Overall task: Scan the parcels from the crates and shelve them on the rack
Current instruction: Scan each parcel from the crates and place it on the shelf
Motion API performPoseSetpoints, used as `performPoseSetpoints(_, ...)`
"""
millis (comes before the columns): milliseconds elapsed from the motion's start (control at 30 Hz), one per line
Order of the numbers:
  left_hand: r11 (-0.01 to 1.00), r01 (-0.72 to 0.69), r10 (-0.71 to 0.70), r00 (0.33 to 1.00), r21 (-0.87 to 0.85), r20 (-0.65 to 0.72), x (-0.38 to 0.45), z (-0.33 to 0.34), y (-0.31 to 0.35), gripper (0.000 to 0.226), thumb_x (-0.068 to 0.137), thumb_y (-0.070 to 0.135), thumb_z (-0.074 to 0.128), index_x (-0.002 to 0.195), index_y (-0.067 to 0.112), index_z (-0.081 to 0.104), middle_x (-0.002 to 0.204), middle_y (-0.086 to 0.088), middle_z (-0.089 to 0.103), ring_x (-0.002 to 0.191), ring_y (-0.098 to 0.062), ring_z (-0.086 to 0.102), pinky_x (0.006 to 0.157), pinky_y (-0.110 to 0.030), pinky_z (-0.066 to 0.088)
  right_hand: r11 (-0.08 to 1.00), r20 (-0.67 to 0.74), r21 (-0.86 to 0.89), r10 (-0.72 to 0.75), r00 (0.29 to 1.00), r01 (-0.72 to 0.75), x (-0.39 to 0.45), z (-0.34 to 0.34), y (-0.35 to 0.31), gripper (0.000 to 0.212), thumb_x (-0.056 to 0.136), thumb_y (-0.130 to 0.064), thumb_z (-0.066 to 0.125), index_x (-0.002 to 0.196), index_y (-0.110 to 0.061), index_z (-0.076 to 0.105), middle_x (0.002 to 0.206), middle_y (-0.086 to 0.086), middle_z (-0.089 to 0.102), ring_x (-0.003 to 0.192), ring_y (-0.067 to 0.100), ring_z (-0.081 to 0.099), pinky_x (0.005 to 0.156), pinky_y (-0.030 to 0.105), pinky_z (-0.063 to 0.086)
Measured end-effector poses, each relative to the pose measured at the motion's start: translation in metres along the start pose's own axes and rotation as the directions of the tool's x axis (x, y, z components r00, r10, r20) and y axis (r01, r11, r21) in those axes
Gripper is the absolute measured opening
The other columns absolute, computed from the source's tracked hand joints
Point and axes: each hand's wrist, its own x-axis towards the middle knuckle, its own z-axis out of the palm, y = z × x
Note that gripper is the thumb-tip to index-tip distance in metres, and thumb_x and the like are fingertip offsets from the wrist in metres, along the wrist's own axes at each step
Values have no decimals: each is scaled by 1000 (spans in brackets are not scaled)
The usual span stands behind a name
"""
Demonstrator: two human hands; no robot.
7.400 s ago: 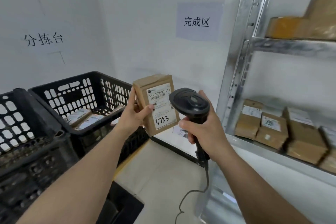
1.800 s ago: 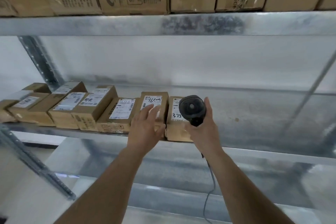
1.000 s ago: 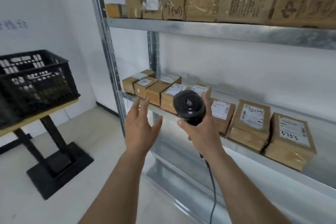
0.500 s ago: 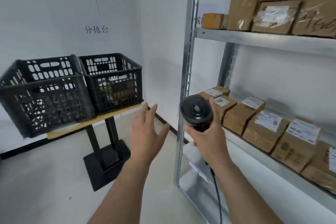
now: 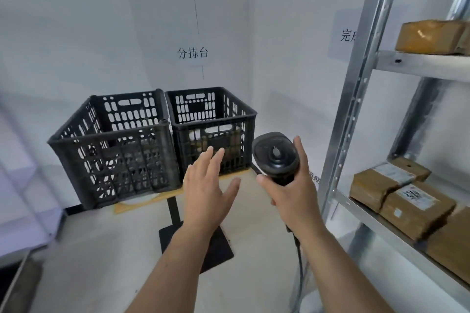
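2 black crates [image 5: 162,145], left hand [image 5: 207,194] spread, right hand [image 5: 292,193] gripping 1 scanner [image 5: 276,157].

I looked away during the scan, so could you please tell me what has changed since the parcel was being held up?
The left hand let go of the parcel marked 3753, which went onto the rack. That hand is now empty, fingers spread, reaching toward the crates as the view swung back to them. The right hand grips the scanner as before.

Two crates [image 5: 162,145], one scanner [image 5: 276,156], two hands [image 5: 208,193].
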Motion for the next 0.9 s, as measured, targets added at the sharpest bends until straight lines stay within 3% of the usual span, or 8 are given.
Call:
performPoseSetpoints(100, 1000, -11, 11, 1000, 25, -19, 47, 11, -13, 67, 90, 41, 62, 147, 20, 36, 155, -2, 31, 144, -20, 26, 118, -41, 16, 999, 10, 42, -21, 1000, 20, 52, 18, 3, 104, 79, -25, 79, 147, -60, 9, 118, -27, 58, 104, 26, 66, 88, 53, 56)
performPoseSetpoints(267, 999, -21, 23, 998, 41, -54, 137, 30, -22, 65, 91, 43, 58, 148, 23, 35, 155, 1, 31, 144, -16, 24, 120, -41, 17, 993, 35, 87, -81, 996, 77, 141, 31, 1, 105, 76, -27, 79, 150, -54, 9, 117, -25, 62, 85, 11, 61, 91, 47, 56)
performPoseSetpoints(400, 997, -30, 35, 997, 71, -73, 197, 44, -29, 65, 92, 43, 56, 149, 23, 32, 155, -1, 32, 144, -18, 25, 119, -40, 14, 990, 44, 69, -124, 991, 121, 206, 34, 0, 103, 80, -21, 80, 154, -43, 11, 103, -42, 48, 94, -9, 56, 93, 15, 50)
performPoseSetpoints(500, 994, -27, 35, 997, 109, -64, 235, 51, -40, 65, 94, 44, 55, 150, 24, 29, 156, 1, 29, 145, -17, 23, 120, -41, 14, 989, 78, 67, -139, 987, 134, 245, 41, -1, 102, 82, -20, 79, 155, -40, 11, 115, -30, 52, 92, -4, 57, 80, 2, 46)
performPoseSetpoints(567, 989, -45, 55, 997, 143, -62, 258, 54, -48, 65, 94, 44, 54, 150, 24, 29, 156, 1, 29, 145, -18, 23, 120, -41, 13, 987, 106, 68, -155, 982, 149, 269, 50, -3, 102, 83, -18, 78, 155, -40, 9, 122, -24, 52, 79, -7, 63, 73, 11, 53)
performPoseSetpoints(600, 986, -53, 63, 996, 158, -62, 269, 56, -52, 65, 94, 43, 55, 150, 24, 29, 156, 0, 29, 145, -18, 23, 119, -41, 12, 985, 114, 62, -168, 979, 162, 281, 55, -4, 102, 83, -18, 78, 155, -40, 9, 125, -23, 51, 85, -7, 65, 74, 16, 56)
performPoseSetpoints(700, 976, -52, 66, 996, 210, -59, 307, 61, -65, 65, 94, 43, 53, 151, 25, 27, 157, 1, 27, 145, -19, 22, 119, -39, 8, 983, 124, 54, -181, 976, 176, 316, 75, -4, 105, 82, -21, 79, 155, -43, 7, 132, -20, 50, 102, 19, 68, 87, 44, 58)
performPoseSetpoints(900, 964, -53, 62, 998, 259, -24, 380, 79, -103, 64, 96, 44, 50, 151, 27, 23, 157, 1, 26, 145, -20, 20, 119, -40, 8, 983, 152, 63, -182, 972, 174, 390, 112, -1, 103, 82, -20, 77, 155, -42, 8, 137, -12, 50, 91, 16, 60, 92, 52, 55)
